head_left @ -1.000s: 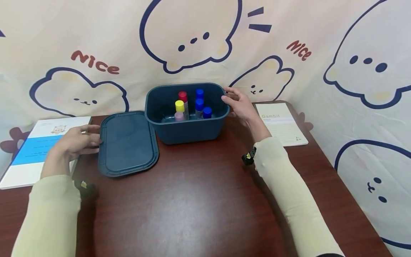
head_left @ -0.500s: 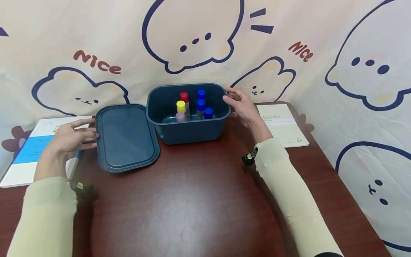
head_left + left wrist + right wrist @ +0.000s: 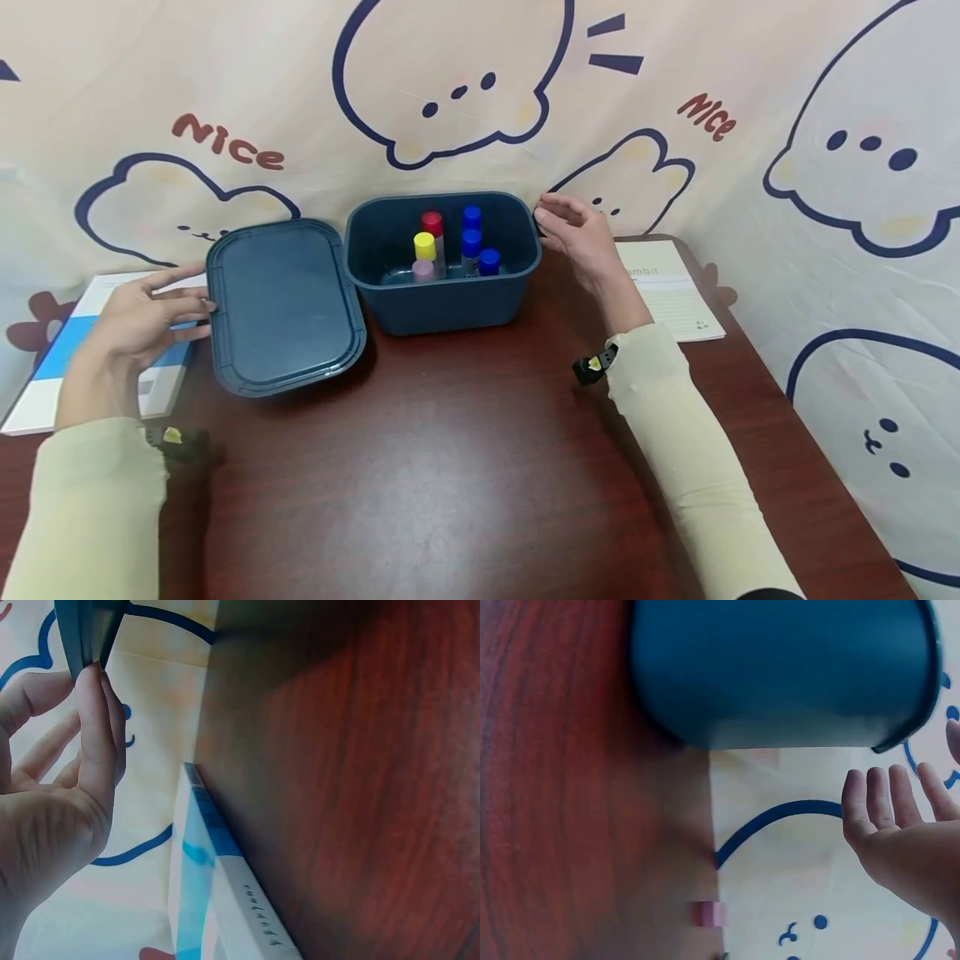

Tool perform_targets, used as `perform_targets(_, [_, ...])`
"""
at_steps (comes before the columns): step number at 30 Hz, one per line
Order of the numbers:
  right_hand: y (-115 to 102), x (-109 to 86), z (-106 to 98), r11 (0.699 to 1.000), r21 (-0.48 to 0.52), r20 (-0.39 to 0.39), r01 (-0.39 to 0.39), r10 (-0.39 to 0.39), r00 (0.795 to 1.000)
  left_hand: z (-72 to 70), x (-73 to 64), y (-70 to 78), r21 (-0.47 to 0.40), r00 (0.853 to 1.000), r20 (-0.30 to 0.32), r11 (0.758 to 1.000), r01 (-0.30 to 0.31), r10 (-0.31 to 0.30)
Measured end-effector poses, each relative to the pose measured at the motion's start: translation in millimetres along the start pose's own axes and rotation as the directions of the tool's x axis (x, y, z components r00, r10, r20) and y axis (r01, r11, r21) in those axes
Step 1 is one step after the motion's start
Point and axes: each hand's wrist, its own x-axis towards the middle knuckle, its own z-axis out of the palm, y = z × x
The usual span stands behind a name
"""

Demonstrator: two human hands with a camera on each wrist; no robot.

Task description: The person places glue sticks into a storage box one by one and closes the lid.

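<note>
My left hand (image 3: 146,321) pinches the left edge of a dark blue rectangular lid (image 3: 285,304) between thumb and fingertips. In the left wrist view the lid (image 3: 88,630) is seen edge-on, raised off the table. Its right side lies close beside a dark blue open-topped box (image 3: 450,308). Upright inside the box stand several small capped tubes, among them ones with a red cap (image 3: 432,222), a yellow cap (image 3: 424,244) and a blue cap (image 3: 471,242). My right hand (image 3: 581,237) is beside the box's right end, fingers extended; the right wrist view shows them apart from its rim.
A white and blue booklet (image 3: 161,392) lies under and beside my left hand. To the right rests a cream notepad (image 3: 675,292). A patterned cloth (image 3: 450,150) hangs behind the brown table (image 3: 450,467). A small pink block (image 3: 711,913) shows in the right wrist view.
My left hand has raised the lid off the table and drawn it slightly left, its far edge now higher. My right hand has come off the box rim, moving slightly right.
</note>
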Motion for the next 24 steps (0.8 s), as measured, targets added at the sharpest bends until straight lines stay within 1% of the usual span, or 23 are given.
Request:
perform_targets(4, [-8.4, -4.8, 3.2, 0.998, -0.026, 0.008, 0.051, -0.050, 0.999, -2.7, -5.0, 5.9, -0.047, 1.000, 0.002, 0.999, -0.025, 0.025])
perform_targets(8, [-16.6, -11.7, 10.8, 0.990, -0.065, 0.015, 0.125, -0.125, 0.992, -3.8, -8.3, 11.5, -0.126, 0.998, -0.021, 0.990, -0.063, 0.060])
perform_targets(10, [-21.3, -15.2, 15.2, 0.979, -0.105, 0.006, 0.173, -0.174, 0.985, -4.5, -9.4, 14.1, -0.178, 0.997, -0.031, 0.981, -0.079, 0.075])
perform_targets(13, [-28.3, -19.0, 21.2, 0.956, -0.166, -0.022, 0.241, -0.248, 0.969, -5.6, -10.0, 16.9, -0.273, 0.996, -0.039, 0.958, -0.090, 0.083])
perform_targets(15, [-32.6, -20.8, 26.0, 0.944, -0.179, -0.021, 0.276, -0.284, 0.959, -6.5, -10.2, 18.2, -0.319, 0.995, -0.048, 0.943, -0.094, 0.083])
perform_targets(17, [-35.8, -22.5, 32.2, 0.941, -0.158, 0.012, 0.298, -0.300, 0.954, -7.4, -10.6, 18.9, -0.358, 0.995, -0.057, 0.929, -0.095, 0.080])
perform_targets(19, [-37.0, -24.3, 39.4, 0.946, -0.117, 0.069, 0.303, -0.296, 0.953, -7.6, -11.1, 19.3, -0.392, 0.995, -0.069, 0.915, -0.096, 0.075])
perform_targets(21, [-36.1, -26.3, 47.5, 0.955, -0.073, 0.128, 0.288, -0.277, 0.952, -6.4, -12.1, 19.7, -0.431, 0.994, -0.081, 0.897, -0.098, 0.069])
perform_targets(22, [-35.2, -27.4, 51.2, 0.957, -0.052, 0.158, 0.285, -0.273, 0.949, -5.4, -12.5, 19.8, -0.451, 0.994, -0.086, 0.887, -0.099, 0.067])
perform_targets(24, [-34.0, -29.8, 57.9, 0.963, -0.035, 0.210, 0.266, -0.253, 0.944, -2.7, -12.5, 20.9, -0.484, 0.993, -0.095, 0.869, -0.102, 0.064])
